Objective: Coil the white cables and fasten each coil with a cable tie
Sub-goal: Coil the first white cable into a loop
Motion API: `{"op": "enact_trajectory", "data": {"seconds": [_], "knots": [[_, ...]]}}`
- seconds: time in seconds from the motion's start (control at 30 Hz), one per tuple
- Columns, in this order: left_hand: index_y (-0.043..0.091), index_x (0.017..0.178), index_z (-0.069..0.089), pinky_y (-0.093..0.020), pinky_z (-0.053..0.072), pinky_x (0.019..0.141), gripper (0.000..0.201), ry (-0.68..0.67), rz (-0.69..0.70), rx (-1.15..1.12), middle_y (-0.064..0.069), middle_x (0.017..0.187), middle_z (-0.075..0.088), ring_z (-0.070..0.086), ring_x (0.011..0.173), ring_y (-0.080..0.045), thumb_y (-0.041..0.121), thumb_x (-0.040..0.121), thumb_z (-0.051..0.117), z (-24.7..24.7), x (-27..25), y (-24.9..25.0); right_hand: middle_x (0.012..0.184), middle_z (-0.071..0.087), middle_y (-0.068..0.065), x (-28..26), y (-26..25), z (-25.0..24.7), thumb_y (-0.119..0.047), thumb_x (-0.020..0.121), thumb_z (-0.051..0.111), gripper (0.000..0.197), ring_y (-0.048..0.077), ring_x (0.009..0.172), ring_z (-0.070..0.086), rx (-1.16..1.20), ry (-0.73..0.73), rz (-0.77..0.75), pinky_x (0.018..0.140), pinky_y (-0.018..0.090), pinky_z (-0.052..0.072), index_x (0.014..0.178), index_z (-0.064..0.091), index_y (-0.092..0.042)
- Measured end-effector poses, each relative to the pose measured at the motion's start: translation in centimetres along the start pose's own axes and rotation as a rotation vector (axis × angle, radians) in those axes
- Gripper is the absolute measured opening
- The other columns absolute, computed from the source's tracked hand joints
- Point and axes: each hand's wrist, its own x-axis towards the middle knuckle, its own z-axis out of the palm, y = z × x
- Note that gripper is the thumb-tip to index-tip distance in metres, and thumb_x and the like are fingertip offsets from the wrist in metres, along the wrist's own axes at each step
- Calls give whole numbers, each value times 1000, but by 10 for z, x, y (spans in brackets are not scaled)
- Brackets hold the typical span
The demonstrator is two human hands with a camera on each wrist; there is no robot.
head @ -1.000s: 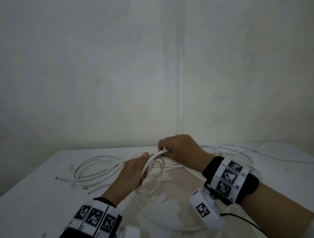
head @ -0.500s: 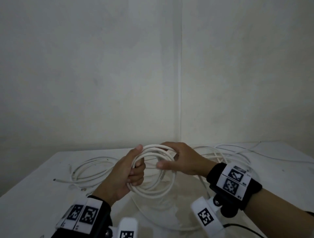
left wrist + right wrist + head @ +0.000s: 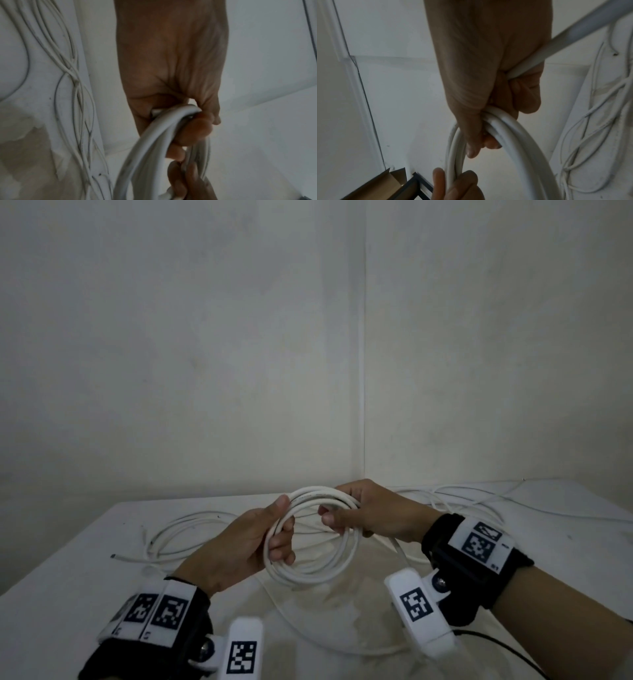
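Note:
A coil of thick white cable (image 3: 320, 563) stands upright above the white table (image 3: 85, 570), held between both hands. My left hand (image 3: 260, 539) grips its left side, thumb on top and fingers curled through the loops (image 3: 154, 136). My right hand (image 3: 363, 517) holds its upper right side, fingers wrapped round the strands (image 3: 501, 125). A free tail (image 3: 399, 546) of the same cable runs from the right hand down onto the table; it also passes behind the palm in the right wrist view (image 3: 573, 31). I see no cable tie.
Thinner loose white cables (image 3: 191, 534) lie in loops at the back left, and another tangle (image 3: 466, 501) lies at the back right. Bare walls meet in a corner (image 3: 364, 371) behind the table. A cardboard box (image 3: 385, 185) shows low in the right wrist view.
The hands rose from the table with the cable, which went from a single bend to a round coil of several loops. The right hand shifted onto the coil's upper right side.

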Motion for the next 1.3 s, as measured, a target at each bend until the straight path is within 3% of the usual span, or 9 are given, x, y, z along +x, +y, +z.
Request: {"op": "enact_trajectory", "data": {"seconds": [0.17,0.43,0.6,0.77,0.9,1.0,1.1,1.17,1.3], "knots": [[11,53,41,-22,38,42,47,129,12,61,4,38,24,23,31,-8,40,91,42,14,1,-2,54,54,-9,2,-2,-1,-18,87,63,16,7,46,39,-29,19,-10,42,17,30,71,60,-17],[18,43,34,-18,26,36,54,302,133,56,4,38,21,19,30,-10,38,89,51,33,7,3,56,52,-2,-6,-6,2,-22,84,63,30,2,46,44,19,226,-133,46,12,35,85,62,8],[19,43,33,-17,24,36,54,303,146,-17,5,36,21,18,29,-9,38,89,50,33,6,5,63,54,0,-14,-15,11,-35,97,34,45,2,48,43,14,282,-143,50,11,35,70,59,-9],[20,40,35,-16,24,35,56,283,176,-128,7,33,20,18,27,-7,37,91,46,29,3,5,59,48,-8,-13,-10,3,-9,98,34,30,0,46,39,-37,346,-128,50,12,32,85,61,-8],[20,38,36,-14,24,32,58,268,191,-182,7,31,20,18,24,-6,37,93,43,19,-1,8,77,51,-1,-11,4,-1,-26,97,41,32,2,68,46,-556,397,-273,62,14,33,99,63,-4],[19,38,36,-14,25,32,57,239,166,-193,7,31,20,19,24,-6,37,92,44,22,-2,4,84,54,7,-7,12,-5,-28,96,43,32,15,74,48,-830,401,-68,62,24,28,96,63,-3],[19,39,36,-13,25,32,56,204,149,-225,7,31,21,19,24,-5,38,91,44,26,-3,-2,69,57,5,-5,10,-3,-19,96,47,28,6,57,53,-465,475,-5,53,13,35,83,62,1],[19,39,36,-13,25,32,56,197,149,-236,7,31,21,19,23,-6,38,91,44,26,-2,-4,69,60,4,-3,5,0,-18,96,47,28,11,62,60,-151,488,24,56,9,45,77,62,-4],[19,39,35,-14,25,32,57,236,154,-240,6,31,21,19,24,-6,41,90,44,21,-2,-6,72,61,6,-4,-5,7,-24,93,47,27,23,74,57,325,328,60,85,38,51,80,63,-6]]}}
